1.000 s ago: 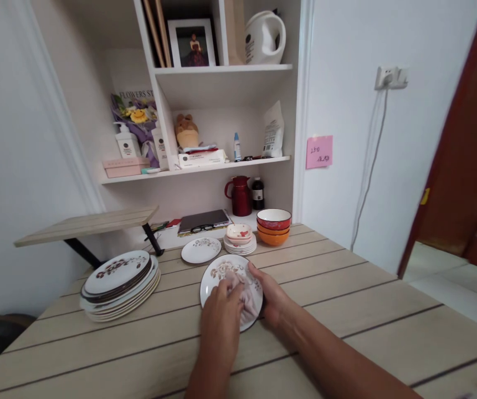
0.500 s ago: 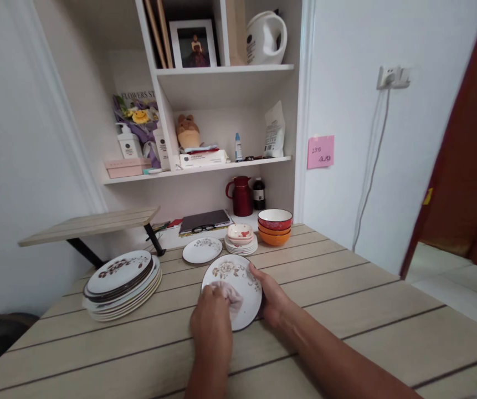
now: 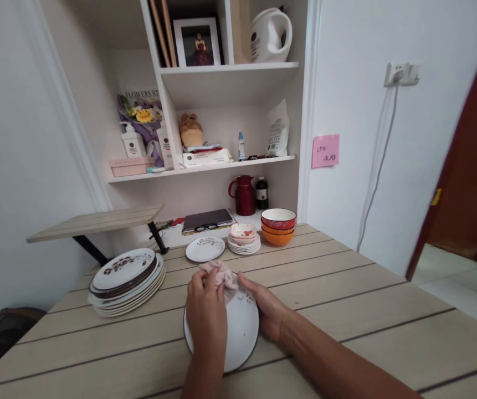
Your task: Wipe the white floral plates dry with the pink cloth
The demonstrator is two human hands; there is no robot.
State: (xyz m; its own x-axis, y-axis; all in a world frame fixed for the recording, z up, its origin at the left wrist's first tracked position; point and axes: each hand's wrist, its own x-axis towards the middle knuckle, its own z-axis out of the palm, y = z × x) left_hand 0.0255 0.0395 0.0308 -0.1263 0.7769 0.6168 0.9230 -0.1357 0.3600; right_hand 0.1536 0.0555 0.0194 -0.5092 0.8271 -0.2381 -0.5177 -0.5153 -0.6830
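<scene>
Slatted tabletop (image 3: 346, 293), short of its far edge: my left hand (image 3: 207, 307) pinches a cloth (image 3: 221, 274), right hand (image 3: 270, 314) a plate (image 3: 240, 332); hard rubbing could jolt it loose.

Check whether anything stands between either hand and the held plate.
Only the bunched pink cloth in the left hand, at the far rim of the plate. Nothing visible comes between the right hand and the plate's right edge.
</scene>
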